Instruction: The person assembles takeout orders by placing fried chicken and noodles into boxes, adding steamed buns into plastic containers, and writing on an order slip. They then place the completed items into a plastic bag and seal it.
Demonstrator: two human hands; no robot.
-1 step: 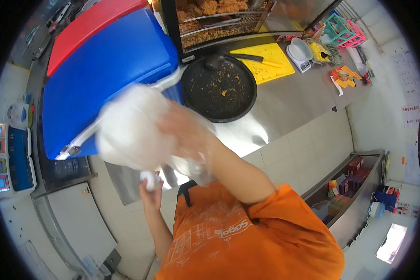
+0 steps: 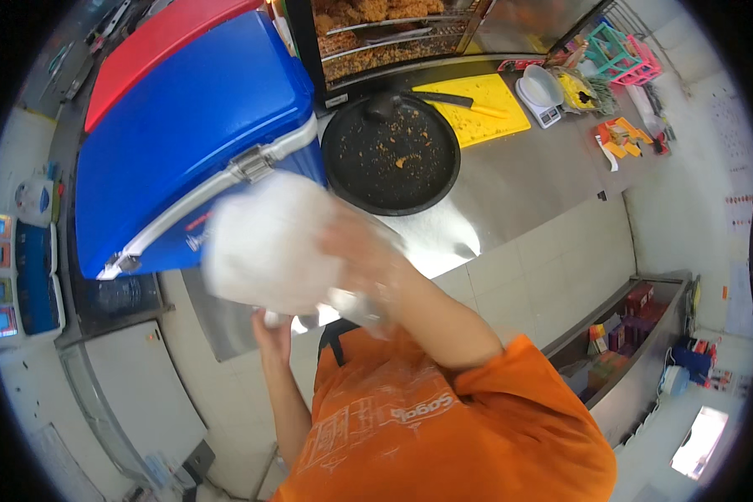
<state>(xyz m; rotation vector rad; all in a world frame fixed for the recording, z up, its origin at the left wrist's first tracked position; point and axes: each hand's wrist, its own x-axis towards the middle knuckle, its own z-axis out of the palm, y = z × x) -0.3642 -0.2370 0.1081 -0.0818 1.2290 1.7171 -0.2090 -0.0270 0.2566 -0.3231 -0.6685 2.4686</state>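
Observation:
A bulky white bundle [image 2: 268, 238], blurred by motion and looking like a filled plastic bag, hangs in front of the blue cooler box. My right hand [image 2: 356, 251] is closed on its right side, with clear plastic film around the hand and wrist; the fingers are smeared. Below the bundle, my left hand [image 2: 274, 339] is raised with its fingers curled at a small white thing [image 2: 274, 319]. The bundle partly covers that thing, and whether the two are joined cannot be made out.
The blue cooler box [image 2: 184, 125], lid closed, fills the left of the steel counter [image 2: 519, 184]. Beside it stand a round black pan [image 2: 385, 180] with crumbs, a yellow cutting board [image 2: 498, 125] with a knife, and a scale [image 2: 540, 100]. Behind is a display case [image 2: 393, 50] of fried food.
My right hand and the white bundle have shifted right and slightly down, uncovering the cooler's latch. More of the small white thing at my left hand is now hidden behind the bundle.

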